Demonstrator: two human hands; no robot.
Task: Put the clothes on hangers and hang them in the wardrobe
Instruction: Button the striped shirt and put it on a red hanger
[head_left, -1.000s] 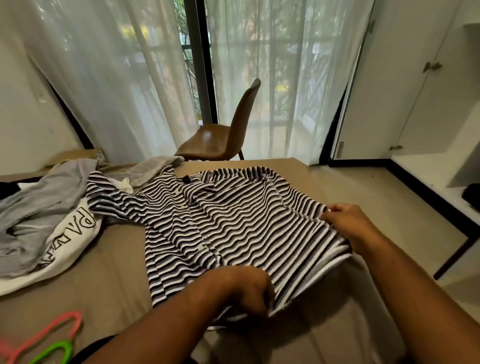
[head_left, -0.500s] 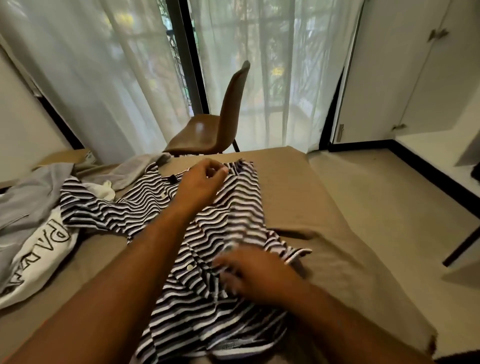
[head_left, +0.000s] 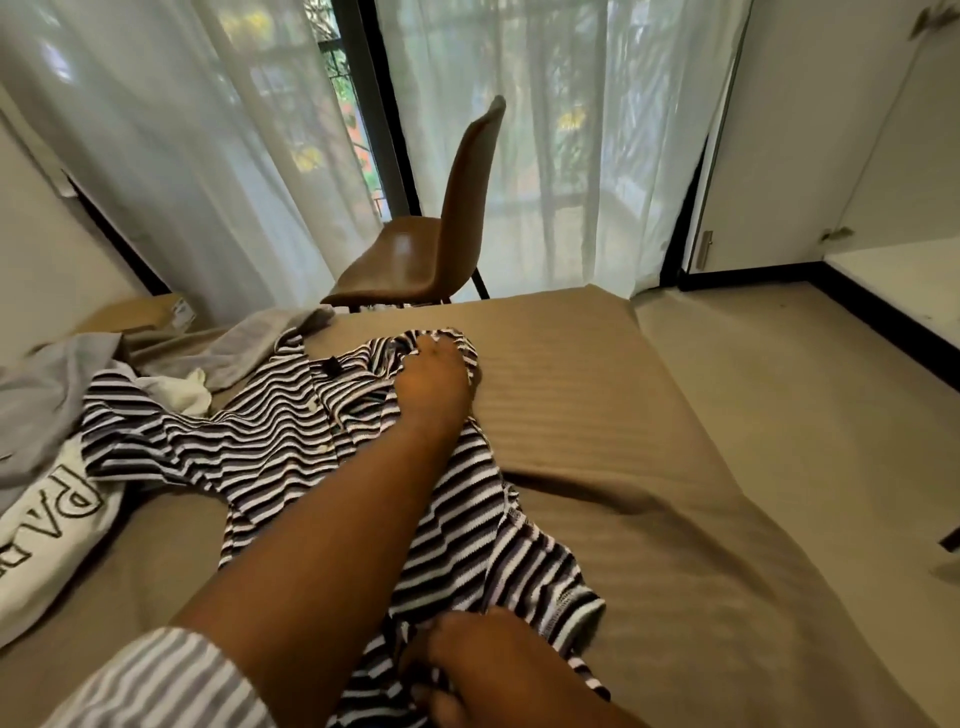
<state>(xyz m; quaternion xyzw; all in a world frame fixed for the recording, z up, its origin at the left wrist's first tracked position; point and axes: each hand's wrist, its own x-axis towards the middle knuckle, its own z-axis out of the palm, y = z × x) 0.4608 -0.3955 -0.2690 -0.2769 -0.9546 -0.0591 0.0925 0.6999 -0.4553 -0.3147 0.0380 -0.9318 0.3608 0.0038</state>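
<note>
The left hand (head_left: 434, 382) is gripping the striped shirt (head_left: 270, 441) at its far collar. The right hand (head_left: 483, 670) is clutching its near hem on the bed (head_left: 649, 441).

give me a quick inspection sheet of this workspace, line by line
surface: bed with a tan striped cover, creased near the middle
job's things: striped shirt bunched on the bed; no hanger in view; wardrobe door at right
clutter: grey garment and white printed top at left, overlapping the shirt's sleeve
grippers: left hand closed on the shirt's collar end; right hand closed on fabric at the hem end
cables: nothing seen
surroundings: brown chair beyond the bed, sheer curtains over the window, cardboard box at far left
</note>
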